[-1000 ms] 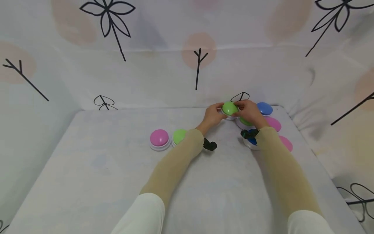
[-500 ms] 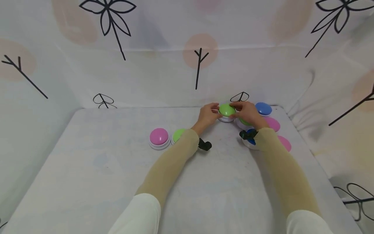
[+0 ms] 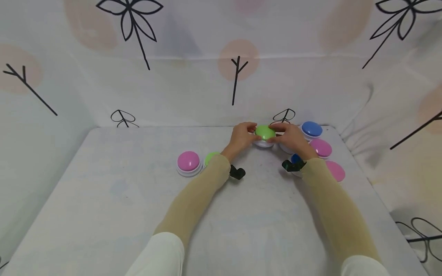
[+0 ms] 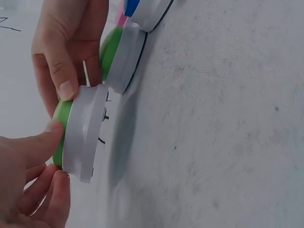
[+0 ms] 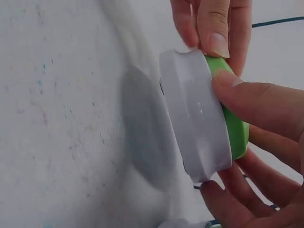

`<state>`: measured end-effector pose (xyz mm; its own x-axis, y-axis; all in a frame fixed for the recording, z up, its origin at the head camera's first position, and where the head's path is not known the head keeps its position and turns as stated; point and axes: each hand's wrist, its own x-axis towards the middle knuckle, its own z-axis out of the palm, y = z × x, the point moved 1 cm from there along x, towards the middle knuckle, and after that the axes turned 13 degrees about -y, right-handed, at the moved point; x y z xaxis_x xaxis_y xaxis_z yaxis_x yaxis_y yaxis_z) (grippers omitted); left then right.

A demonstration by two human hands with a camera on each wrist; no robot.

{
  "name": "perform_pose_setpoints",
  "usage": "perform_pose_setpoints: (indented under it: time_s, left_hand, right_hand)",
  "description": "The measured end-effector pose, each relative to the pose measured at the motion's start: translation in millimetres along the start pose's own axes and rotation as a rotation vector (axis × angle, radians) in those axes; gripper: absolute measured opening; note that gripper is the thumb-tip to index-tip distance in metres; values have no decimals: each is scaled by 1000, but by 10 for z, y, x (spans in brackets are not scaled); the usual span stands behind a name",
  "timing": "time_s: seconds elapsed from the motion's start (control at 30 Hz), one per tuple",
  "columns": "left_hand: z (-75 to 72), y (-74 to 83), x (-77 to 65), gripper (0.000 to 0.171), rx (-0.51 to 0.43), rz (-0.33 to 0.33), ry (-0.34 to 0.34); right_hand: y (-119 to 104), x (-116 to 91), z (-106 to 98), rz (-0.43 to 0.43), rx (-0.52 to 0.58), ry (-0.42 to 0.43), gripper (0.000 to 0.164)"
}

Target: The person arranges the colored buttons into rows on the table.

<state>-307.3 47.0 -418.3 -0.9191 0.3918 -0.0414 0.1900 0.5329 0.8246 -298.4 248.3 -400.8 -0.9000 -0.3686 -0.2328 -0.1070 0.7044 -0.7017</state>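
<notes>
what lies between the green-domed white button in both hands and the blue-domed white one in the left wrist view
In the left wrist view, a second green-domed white button sits between them, beside the right hand.

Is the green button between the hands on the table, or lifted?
Lifted: the left wrist view shows a gap between the green button and its shadow on the table.

I work in soft, even light in the head view, but both wrist views look dim and grey. A soft-edged shadow [image 5: 145,128] lies just left of centre in the right wrist view, beside faint glints on the button [image 5: 194,118].
</notes>
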Motion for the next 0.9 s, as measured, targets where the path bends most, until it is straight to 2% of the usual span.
perform_pose_setpoints:
  time_s: [0.2, 0.33, 0.6, 0.9]
  left_hand:
    - [-70, 19, -60, 52, -3, 20, -47]
    - [-96, 11, -82, 49, -1, 32, -99]
    - [-129, -35, -161, 51, 80, 40, -202]
    - [-152, -52, -287, 49, 135, 75, -211]
  right_hand:
    - [-21, -103, 49, 29, 92, -11, 63]
    - [-13, -155, 89, 31, 102, 4, 64]
    - [-10, -261, 219, 19, 169, -10, 66]
    - [-38, -418, 361, -37, 213, -27, 67]
